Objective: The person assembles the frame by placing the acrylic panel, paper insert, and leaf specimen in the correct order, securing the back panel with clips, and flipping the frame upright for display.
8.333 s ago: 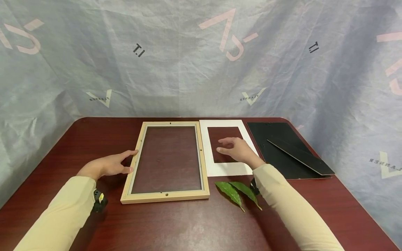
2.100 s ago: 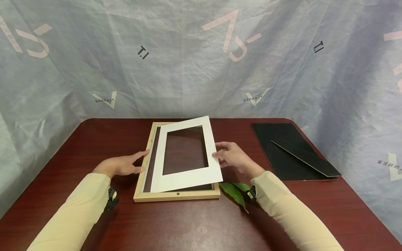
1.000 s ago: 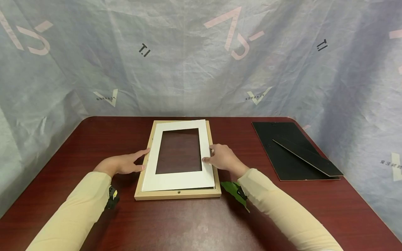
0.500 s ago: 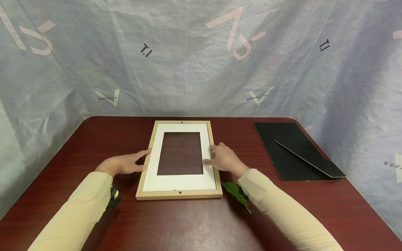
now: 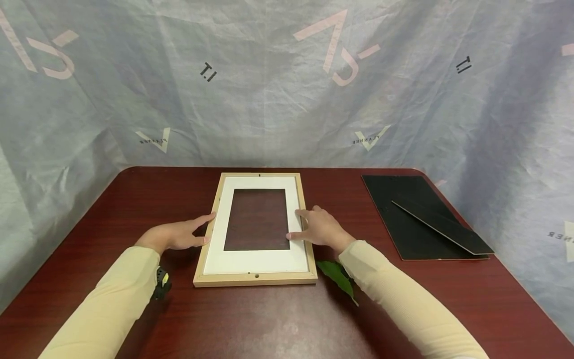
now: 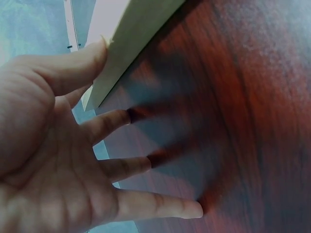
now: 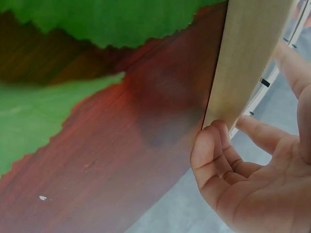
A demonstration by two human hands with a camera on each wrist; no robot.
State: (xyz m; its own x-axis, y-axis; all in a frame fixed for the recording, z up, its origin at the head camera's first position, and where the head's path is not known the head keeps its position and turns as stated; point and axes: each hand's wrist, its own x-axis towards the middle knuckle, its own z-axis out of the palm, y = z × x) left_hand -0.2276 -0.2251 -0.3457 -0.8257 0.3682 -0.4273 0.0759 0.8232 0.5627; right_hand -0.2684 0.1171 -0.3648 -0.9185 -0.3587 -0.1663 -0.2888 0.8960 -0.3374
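A light wooden picture frame (image 5: 255, 280) lies on the table, its back upward. Inside its rim sits a white mat board (image 5: 257, 262) with a rectangular window, flat and square to the frame. At the frame's left side, my left hand (image 5: 177, 234) touches the edge with thumb and index fingertip; in the left wrist view its other fingers (image 6: 158, 204) spread straight above the table. My right hand (image 5: 325, 229) reaches over the right edge, thumb and index extended onto the mat. In the right wrist view, its remaining fingers bend against the frame's outer side (image 7: 238, 63).
A green leaf (image 5: 336, 276) lies right of the frame, partly under the right forearm; the right wrist view shows two leaves. The black backing board (image 5: 381, 209) lies at the right, its stand flap (image 5: 441, 227) raised. A grey curtain (image 5: 264, 99) hangs behind the table.
The white mat board went from the table's right into the frame, first tilted, now flat. The right hand followed it leftward and has slackened its hold. The left hand stays at the frame's edge.
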